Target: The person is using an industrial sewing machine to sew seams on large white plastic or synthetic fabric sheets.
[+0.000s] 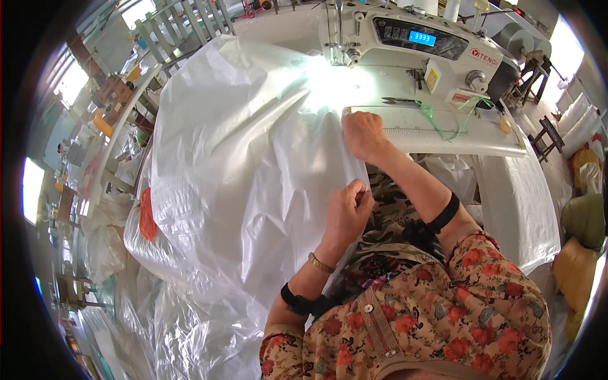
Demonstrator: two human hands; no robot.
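Note:
A large white, shiny plastic sheet [215,145] spreads in folds from the sewing machine [405,44] down the left side of my lap. My right hand [367,136] is closed on the sheet's right edge, just in front of the brightly lit needle area. Nearer to me, my left hand [347,213] is curled shut on the same edge, lower down. The fingertips of both hands are partly hidden. Glare from the machine's lamp hides the spot where the sheet meets the needle.
Dark thread snips [399,101] and a tangle of green string [437,120] lie on the machine bed, behind a printed ruler [418,131]. An orange-red piece [147,215] shows at the sheet's left. More clear plastic [190,316] is heaped at lower left; white sheeting [516,202] hangs at right.

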